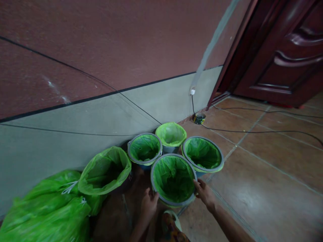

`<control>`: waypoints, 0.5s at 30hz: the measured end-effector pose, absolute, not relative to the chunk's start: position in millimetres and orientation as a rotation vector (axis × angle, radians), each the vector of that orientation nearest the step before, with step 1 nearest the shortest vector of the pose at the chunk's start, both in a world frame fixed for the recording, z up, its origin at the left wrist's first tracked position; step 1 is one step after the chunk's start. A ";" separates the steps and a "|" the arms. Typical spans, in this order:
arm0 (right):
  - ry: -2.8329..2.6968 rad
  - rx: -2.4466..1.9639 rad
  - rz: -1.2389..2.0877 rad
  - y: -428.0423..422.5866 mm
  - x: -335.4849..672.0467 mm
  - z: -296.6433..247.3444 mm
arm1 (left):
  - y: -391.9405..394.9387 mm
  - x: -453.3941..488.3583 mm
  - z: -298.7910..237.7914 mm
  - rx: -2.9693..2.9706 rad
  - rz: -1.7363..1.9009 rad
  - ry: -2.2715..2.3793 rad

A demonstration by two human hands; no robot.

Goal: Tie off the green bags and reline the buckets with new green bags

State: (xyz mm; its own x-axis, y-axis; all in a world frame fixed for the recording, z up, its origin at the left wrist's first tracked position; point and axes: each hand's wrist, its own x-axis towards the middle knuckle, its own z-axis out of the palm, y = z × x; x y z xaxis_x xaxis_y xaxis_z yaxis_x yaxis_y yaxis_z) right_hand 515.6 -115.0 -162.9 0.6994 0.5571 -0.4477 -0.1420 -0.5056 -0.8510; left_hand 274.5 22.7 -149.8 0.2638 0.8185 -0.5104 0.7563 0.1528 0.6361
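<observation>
We see a red-and-grey wall, a white plug on it, a panelled door, a small tin, a black cable across brown tiles

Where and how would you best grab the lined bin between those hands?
Probably grip the bin at opposite sides of its grey rim, coming from the person's side: the round rim lies exposed, facing up, and the left hand and right hand flank it.
</observation>
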 end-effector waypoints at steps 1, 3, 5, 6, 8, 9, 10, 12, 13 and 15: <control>-0.264 -1.891 0.873 -116.0 515.9 -163.3 | 23.8 276.7 -147.3 1.614 0.079 1.486; -0.099 -1.801 0.849 -114.6 523.6 -164.8 | 27.5 281.7 -142.1 1.633 0.071 1.484; 0.116 -1.690 0.821 -108.5 539.6 -167.2 | 31.4 286.5 -137.1 1.663 0.050 1.495; 0.214 -1.638 0.808 -104.2 549.5 -168.6 | 33.0 288.8 -134.7 1.681 0.031 1.505; 0.348 -1.553 0.778 -94.2 569.2 -171.9 | 34.5 292.9 -130.3 1.716 -0.017 1.536; 0.383 -1.524 0.756 -89.5 577.9 -173.7 | 34.5 294.9 -128.3 1.731 -0.036 1.548; 0.402 -1.503 0.733 -85.3 585.2 -175.6 | 34.0 296.7 -126.5 1.742 -0.049 1.558; 0.424 -1.489 0.677 -80.2 595.9 -179.8 | 32.7 300.0 -123.8 1.758 -0.054 1.562; 0.434 -1.494 0.649 -79.5 599.5 -182.1 | 32.2 301.4 -122.9 1.765 -0.047 1.559; 0.447 -1.509 0.611 -81.7 604.8 -187.1 | 32.5 303.7 -121.7 1.774 -0.029 1.547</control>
State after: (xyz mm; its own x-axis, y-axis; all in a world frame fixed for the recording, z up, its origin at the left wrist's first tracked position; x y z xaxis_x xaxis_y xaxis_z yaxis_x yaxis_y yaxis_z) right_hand 604.8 -81.7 -187.1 0.7754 0.0946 -0.6244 -0.6238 -0.0392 -0.7806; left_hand 303.7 32.5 -121.7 0.2632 0.8362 -0.4812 0.8533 0.0308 0.5204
